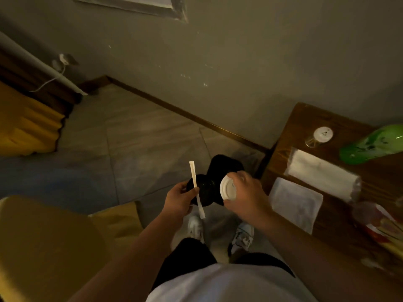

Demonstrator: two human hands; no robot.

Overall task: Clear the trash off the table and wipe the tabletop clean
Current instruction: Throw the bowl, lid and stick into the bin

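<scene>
My left hand (180, 198) pinches a long white paper-wrapped straw (194, 182), held nearly upright, together with a round black lid or dish (204, 190) behind it. My right hand (243, 194) grips a white round cup lid (226, 188), apparently on a cup hidden under my palm. Both hands hover over a black trash bin (224, 165) on the floor, left of the wooden table (283, 153). On the table lie a white folded cloth (295, 199) and a white tissue pack (320, 171).
A green bottle (373, 144) and a small clear cup with a white lid (320, 136) stand at the table's far end. Colourful wrappers (383, 227) lie at its near right. A yellow chair (43, 247) is at my left, my shoes (218, 232) below.
</scene>
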